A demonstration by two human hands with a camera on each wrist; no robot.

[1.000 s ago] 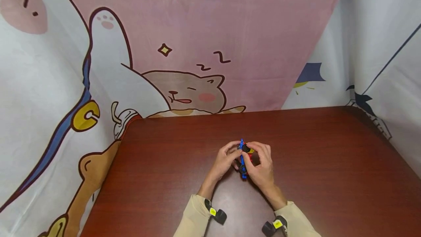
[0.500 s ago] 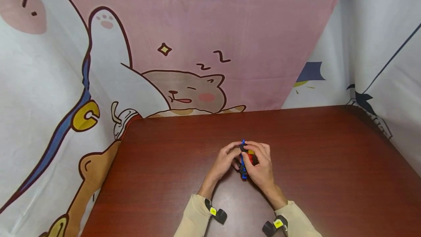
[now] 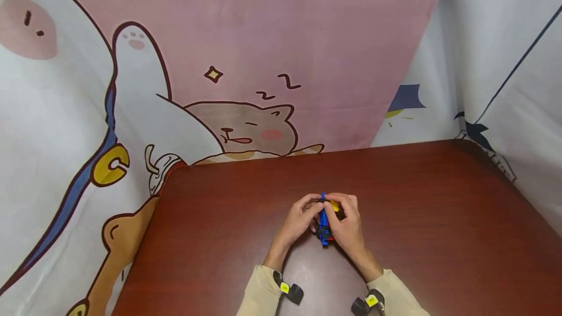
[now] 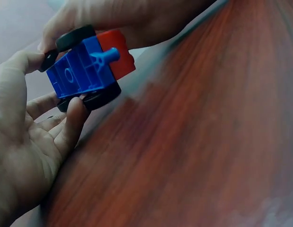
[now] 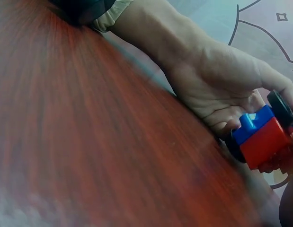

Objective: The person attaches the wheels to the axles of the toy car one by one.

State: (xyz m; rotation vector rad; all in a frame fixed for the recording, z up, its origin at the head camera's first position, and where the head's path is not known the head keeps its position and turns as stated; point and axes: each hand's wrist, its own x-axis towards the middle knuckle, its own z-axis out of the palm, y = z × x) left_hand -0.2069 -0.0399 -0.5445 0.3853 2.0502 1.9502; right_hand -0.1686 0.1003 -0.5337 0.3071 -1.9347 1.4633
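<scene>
Between both hands is a small toy car [image 3: 324, 221] of building blocks, with a blue base, black wheels, and red and yellow blocks. Its blue underside and a peg at one end face the left wrist camera, where the red block [image 4: 117, 54] shows behind. My left hand [image 3: 298, 222] grips the car by a wheel on one side, thumb and fingers spread around it. From the other side my right hand [image 3: 348, 226] pinches the car near its far end. In the right wrist view, the left hand [image 5: 212, 85] reaches over to the blue base [image 5: 253, 124]; fingers partly hide the car.
A reddish-brown wooden table [image 3: 219, 238] lies beneath the hands. Behind and beside it hang cloth sheets [image 3: 351, 62] printed with cartoon animals. Small black cameras [image 3: 295, 294] are strapped to both wrists over beige sleeves.
The car has tilted between the hands, showing more of its blue base and the near wheel. Both hands keep their hold with small finger shifts. The head view has shifted slightly.
</scene>
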